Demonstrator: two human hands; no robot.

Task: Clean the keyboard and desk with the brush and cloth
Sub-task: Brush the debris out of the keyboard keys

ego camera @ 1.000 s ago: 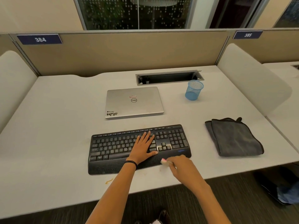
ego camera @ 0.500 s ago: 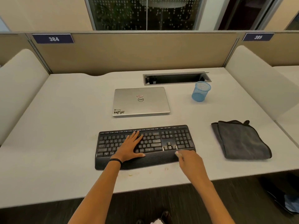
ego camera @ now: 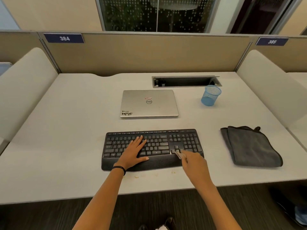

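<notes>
Keyboard (ego camera: pixel 184 141) lies under our flat left hand (ego camera: pixel 134 152); our right hand (ego camera: pixel 194 161) pinches the brush (ego camera: pixel 179 154) at its arrow keys.

Diffuse warm light with faint, soft shadows; the floor (ego camera: pixel 149 211) at 6 o'clock is dim. My right hand (ego camera: pixel 194 161) and the brush (ego camera: pixel 179 154) are motion-blurred. Wide-angle distortion bows the partitions (ego camera: pixel 28 87) at 9 and 3 o'clock.

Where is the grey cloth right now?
In the head view, the grey cloth lies folded on the desk, to the right of the keyboard and not touching it.
</notes>
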